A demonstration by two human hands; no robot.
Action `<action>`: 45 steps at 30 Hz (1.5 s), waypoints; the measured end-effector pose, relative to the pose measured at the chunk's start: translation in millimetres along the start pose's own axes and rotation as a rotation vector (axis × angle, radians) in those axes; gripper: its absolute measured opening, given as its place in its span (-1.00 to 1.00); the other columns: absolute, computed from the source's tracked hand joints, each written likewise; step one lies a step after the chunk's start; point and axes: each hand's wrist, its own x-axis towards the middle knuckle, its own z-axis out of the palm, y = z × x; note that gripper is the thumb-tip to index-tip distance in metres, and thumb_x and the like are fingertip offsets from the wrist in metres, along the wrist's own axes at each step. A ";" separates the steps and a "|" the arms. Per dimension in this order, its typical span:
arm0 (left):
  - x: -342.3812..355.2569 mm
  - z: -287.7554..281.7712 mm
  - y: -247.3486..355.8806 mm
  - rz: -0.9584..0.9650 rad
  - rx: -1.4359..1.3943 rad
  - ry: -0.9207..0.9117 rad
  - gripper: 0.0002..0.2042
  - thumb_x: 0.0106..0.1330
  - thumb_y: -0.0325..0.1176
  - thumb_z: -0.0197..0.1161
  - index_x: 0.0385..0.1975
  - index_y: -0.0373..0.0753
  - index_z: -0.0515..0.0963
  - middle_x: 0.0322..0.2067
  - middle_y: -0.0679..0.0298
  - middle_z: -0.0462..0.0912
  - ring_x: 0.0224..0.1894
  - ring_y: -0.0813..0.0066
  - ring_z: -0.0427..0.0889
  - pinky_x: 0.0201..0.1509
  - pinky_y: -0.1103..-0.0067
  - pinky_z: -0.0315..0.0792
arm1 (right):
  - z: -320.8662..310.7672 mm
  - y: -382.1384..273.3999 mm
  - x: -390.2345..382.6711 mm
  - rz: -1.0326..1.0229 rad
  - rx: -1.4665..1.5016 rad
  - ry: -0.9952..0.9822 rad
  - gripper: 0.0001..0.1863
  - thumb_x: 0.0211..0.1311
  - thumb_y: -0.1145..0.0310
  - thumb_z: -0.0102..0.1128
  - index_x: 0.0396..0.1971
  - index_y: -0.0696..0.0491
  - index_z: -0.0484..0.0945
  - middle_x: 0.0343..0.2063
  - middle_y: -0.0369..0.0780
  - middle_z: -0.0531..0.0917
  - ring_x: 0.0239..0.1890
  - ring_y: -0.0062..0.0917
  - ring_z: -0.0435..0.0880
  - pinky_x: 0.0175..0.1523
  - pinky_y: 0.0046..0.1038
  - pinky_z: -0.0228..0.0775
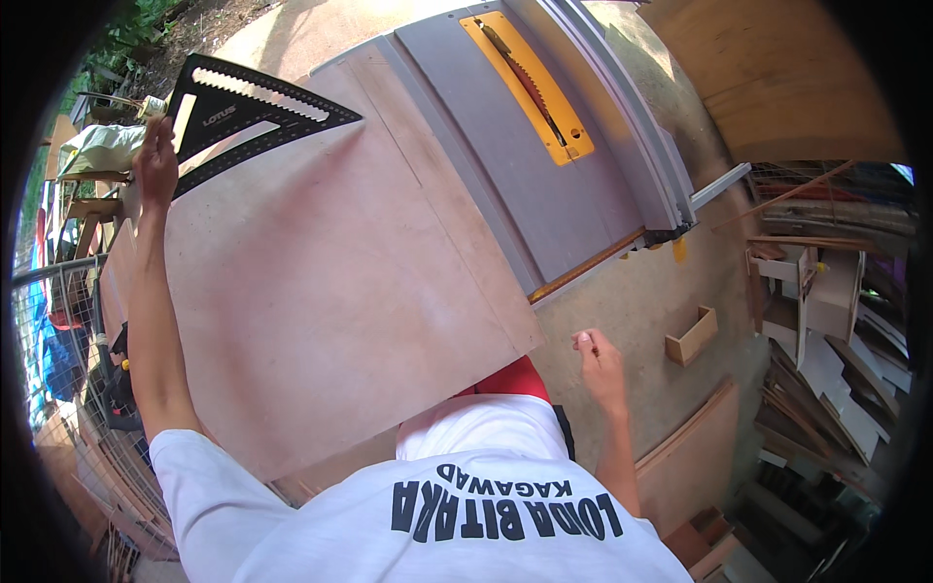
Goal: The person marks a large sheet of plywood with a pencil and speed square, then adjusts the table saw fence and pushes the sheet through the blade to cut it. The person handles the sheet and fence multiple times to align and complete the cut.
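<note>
Pinching the black square (222,126) by its edge, the left hand (155,167) should hold it steady; the right hand's (601,367) fingers curl closed, contents unclear.

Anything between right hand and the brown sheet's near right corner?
Nothing visible: just a gap with floor showing between the right hand and that corner of the brown sheet. The black triangular square is at the far left, clear of that path.

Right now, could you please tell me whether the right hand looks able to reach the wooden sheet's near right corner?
Probably yes: the right hand appears close to that corner of the wooden sheet, with nothing visible between them, though the hand is curled.
</note>
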 end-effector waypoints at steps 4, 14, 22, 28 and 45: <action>-35.1 -93.4 24.4 0.100 0.151 0.136 -0.80 0.60 -0.26 0.10 -0.02 -0.19 0.60 -0.31 0.02 0.72 -0.28 0.08 0.76 -0.22 0.36 0.54 | 18.7 -6.0 -14.4 -0.098 -0.062 -0.009 -0.74 0.51 0.28 0.08 -0.20 0.18 0.60 -0.31 -0.02 0.67 -0.24 -0.11 0.62 -0.08 -0.18 0.44; -294.7 -221.3 97.3 -0.582 0.460 0.057 -0.59 0.65 -0.08 -0.12 0.03 -0.28 0.56 -0.21 -0.18 0.70 -0.04 -0.27 0.66 -0.03 0.11 0.49 | 2.1 50.8 -3.4 -0.233 -0.095 -0.025 -0.77 0.45 0.39 0.10 -0.03 0.19 0.56 -0.23 0.01 0.72 -0.26 -0.18 0.74 -0.09 -0.24 0.56; -531.3 -261.0 185.2 -1.174 0.505 0.069 -0.41 0.64 -0.04 -0.21 -0.16 -0.49 0.63 -0.22 -0.23 0.71 -0.07 -0.25 0.68 0.05 0.10 0.46 | -59.7 49.6 4.3 -0.427 0.043 -0.209 -0.83 0.42 0.48 0.08 -0.08 0.18 0.56 -0.43 -0.01 0.67 -0.42 -0.24 0.71 -0.21 -0.31 0.53; -652.8 -299.7 221.9 -1.555 0.377 0.208 -0.41 0.63 -0.02 -0.22 0.10 -0.48 0.57 0.01 -0.25 0.67 0.13 -0.22 0.62 0.22 0.17 0.43 | -68.3 52.6 10.9 -0.476 -0.246 -0.290 -0.74 0.40 0.29 0.22 -0.30 0.23 0.58 -0.52 0.06 0.60 -0.49 -0.12 0.61 -0.34 -0.21 0.38; -661.6 -414.8 80.7 -1.288 0.625 0.497 -0.60 0.60 -0.18 -0.03 -0.18 -0.49 0.55 -0.25 -0.27 0.69 -0.09 -0.32 0.66 0.02 0.03 0.48 | 85.3 -6.1 -152.6 -0.365 -0.369 -0.376 -0.69 0.31 0.21 0.30 -0.34 0.22 0.61 -0.51 -0.11 0.66 -0.44 -0.43 0.60 -0.23 -0.35 0.45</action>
